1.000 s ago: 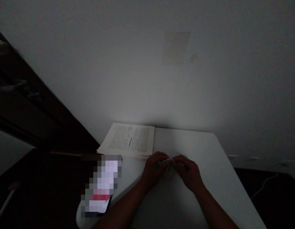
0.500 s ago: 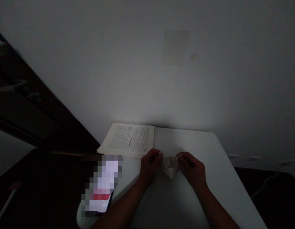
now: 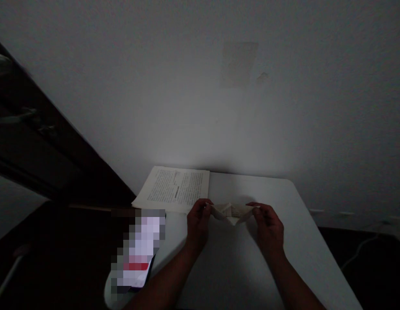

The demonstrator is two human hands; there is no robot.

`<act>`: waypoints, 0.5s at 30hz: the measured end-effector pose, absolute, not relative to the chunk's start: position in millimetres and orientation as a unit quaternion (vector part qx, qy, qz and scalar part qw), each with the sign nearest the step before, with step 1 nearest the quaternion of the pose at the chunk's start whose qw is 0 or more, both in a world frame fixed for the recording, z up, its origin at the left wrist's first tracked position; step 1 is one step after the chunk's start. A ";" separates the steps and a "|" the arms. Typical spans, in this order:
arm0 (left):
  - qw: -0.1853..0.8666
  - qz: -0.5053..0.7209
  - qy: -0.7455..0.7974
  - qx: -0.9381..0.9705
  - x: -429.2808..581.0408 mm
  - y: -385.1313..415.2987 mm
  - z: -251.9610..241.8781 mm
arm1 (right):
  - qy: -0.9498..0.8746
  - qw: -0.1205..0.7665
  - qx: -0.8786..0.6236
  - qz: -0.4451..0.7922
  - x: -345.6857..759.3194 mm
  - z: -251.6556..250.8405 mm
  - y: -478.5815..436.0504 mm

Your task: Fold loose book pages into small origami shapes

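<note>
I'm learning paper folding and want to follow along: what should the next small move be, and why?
I'd probably pinch the middle creases of the folded paper with the right hand, while the left hand steadies its end: the paper is spread between both hands, with a small peak at its centre.

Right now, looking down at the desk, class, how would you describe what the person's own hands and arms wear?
The left hand and right hand are ungloved. No sleeves, watch or bracelet show on the forearms; it's too dim to rule out rings.
</note>
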State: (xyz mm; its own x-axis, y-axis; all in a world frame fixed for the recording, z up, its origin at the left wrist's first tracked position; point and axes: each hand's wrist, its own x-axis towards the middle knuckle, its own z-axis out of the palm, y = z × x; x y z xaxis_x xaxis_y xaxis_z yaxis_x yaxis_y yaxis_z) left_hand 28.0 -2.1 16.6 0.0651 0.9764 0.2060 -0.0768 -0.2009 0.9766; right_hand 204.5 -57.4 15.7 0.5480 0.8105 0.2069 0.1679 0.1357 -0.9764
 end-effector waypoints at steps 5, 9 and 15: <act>0.497 0.566 0.407 0.517 28.3 -2.2 14.7 | -0.373 0.672 -0.583 0.264 205.7 10.3 -54.5; 0.497 0.572 0.415 0.504 28.6 -2.6 14.6 | -0.370 0.684 -0.573 0.261 206.7 8.1 -53.8; 0.513 0.572 0.427 0.476 29.4 -1.2 13.5 | -0.342 0.700 -0.564 0.272 208.0 2.3 -51.7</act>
State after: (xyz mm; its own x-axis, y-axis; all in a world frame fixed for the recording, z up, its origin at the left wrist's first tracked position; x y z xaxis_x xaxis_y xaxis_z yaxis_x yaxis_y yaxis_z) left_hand 29.4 -1.2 13.5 -0.0201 0.9942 0.1061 -0.1816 -0.1080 0.9774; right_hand 208.0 -51.7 2.3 0.6181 0.7671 0.1716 0.0046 0.2147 -0.9767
